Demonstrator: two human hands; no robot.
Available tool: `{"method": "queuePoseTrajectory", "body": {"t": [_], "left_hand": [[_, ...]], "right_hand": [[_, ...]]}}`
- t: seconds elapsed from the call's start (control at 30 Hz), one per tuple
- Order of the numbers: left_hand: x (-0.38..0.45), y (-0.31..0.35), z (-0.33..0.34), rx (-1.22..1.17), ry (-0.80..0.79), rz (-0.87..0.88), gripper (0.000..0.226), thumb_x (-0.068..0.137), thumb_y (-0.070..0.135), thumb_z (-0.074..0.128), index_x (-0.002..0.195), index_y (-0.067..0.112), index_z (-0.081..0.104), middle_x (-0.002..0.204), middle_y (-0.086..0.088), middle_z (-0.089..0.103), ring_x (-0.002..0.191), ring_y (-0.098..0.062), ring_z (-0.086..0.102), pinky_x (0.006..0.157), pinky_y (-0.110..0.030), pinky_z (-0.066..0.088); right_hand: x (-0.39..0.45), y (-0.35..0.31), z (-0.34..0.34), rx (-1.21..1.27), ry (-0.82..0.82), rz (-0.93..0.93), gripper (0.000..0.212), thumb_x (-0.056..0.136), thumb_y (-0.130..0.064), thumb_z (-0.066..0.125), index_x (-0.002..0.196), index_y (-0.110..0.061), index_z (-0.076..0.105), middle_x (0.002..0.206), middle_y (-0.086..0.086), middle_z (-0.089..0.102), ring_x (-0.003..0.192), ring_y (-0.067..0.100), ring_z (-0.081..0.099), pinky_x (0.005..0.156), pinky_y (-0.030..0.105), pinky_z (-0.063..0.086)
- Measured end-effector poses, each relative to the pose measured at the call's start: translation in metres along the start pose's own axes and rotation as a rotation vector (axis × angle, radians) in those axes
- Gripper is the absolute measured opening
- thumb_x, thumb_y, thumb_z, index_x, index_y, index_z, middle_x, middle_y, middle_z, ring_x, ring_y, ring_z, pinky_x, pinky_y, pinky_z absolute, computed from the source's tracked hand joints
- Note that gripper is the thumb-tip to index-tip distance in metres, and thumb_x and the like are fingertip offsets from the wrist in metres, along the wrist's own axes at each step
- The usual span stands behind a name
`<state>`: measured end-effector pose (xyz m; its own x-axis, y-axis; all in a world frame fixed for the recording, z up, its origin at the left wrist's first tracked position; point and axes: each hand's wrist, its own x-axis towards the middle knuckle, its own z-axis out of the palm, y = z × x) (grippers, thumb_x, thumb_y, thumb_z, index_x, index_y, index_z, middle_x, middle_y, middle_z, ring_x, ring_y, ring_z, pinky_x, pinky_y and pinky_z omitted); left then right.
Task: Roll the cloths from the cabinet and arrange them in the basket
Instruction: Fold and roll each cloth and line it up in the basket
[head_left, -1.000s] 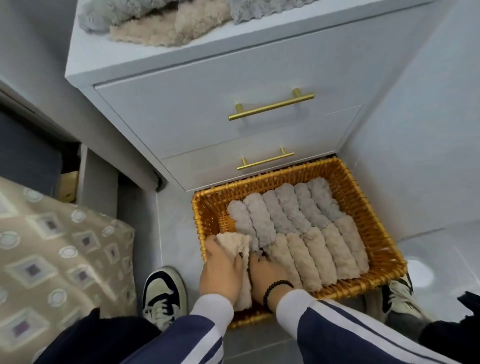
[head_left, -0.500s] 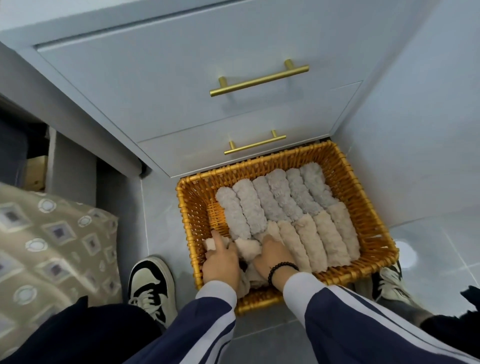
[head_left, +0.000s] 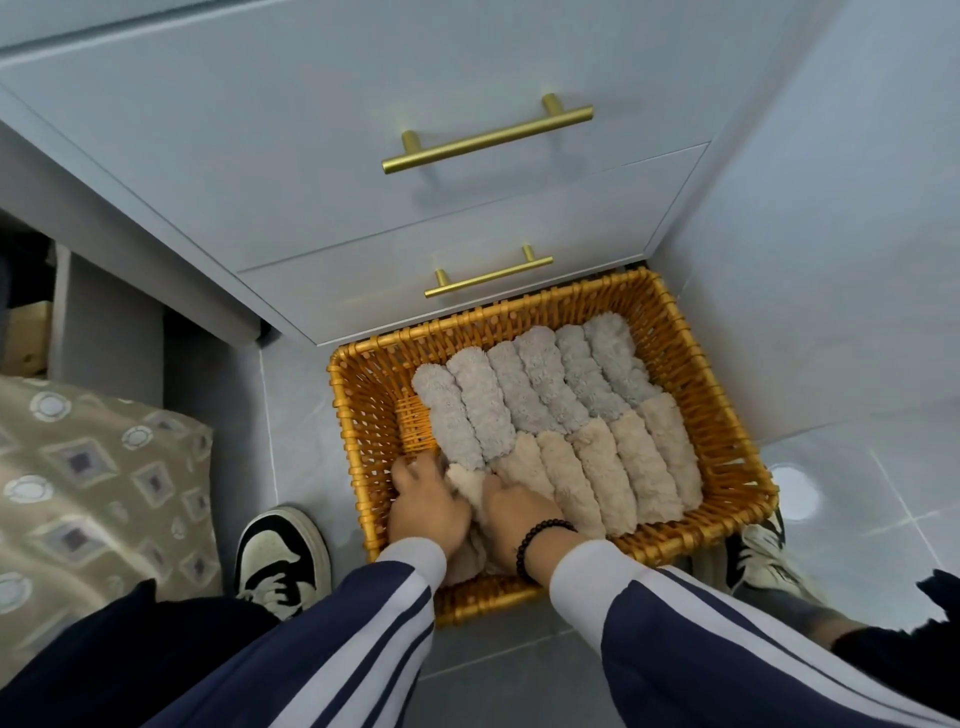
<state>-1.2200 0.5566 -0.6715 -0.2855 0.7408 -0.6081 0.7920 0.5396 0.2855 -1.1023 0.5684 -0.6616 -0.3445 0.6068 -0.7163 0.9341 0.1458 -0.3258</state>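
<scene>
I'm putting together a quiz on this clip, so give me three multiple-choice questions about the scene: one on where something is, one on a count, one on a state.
1. Where does the wicker basket stand?
A. on the floor before the cabinet
B. on the cabinet top
C. inside a drawer

2. How many grey rolls form the far row?
A. three
B. six
C. nine

3. Both drawers are:
A. pulled out
B. removed
C. closed

Answers: 1 A, tiles surround it; 2 B, six lie side by side; 3 C, both fronts sit flush. The left hand and right hand press a beige roll.
</scene>
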Motion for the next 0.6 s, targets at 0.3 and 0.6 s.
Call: {"method": "queuePoseTrajectory", "body": {"t": [0.3, 0.6], "left_hand": [[0.004, 0.002, 0.008, 0.049, 0.143, -0.006, 0.040, 0.095, 0.022, 0.049, 0.128, 0.010, 0.032, 0.132, -0.013, 0.035, 0.094, -0.036, 0.062, 0.070, -0.040, 0.047], [-0.009, -0.010, 0.024, 0.239, 0.008, 0.144, 0.105, 0.087, 0.016, 0.060, 0.146, 0.023, -0.027, 0.155, -0.018, -0.011, 0.114, -0.028, 0.051, 0.091, -0.034, 0.049]], "right_hand": [[-0.009, -0.007, -0.002, -0.122, -0.031, -0.168, 0.049, 0.096, -0.013, 0.043, 0.141, -0.020, 0.024, 0.127, 0.024, 0.044, 0.100, 0.040, 0.056, 0.076, 0.043, 0.046], [0.005, 0.002, -0.001, -0.029, -0.120, 0.027, 0.084, 0.089, -0.007, 0.057, 0.152, -0.032, 0.007, 0.151, 0.020, 0.013, 0.123, 0.043, 0.046, 0.100, 0.044, 0.045]]}}
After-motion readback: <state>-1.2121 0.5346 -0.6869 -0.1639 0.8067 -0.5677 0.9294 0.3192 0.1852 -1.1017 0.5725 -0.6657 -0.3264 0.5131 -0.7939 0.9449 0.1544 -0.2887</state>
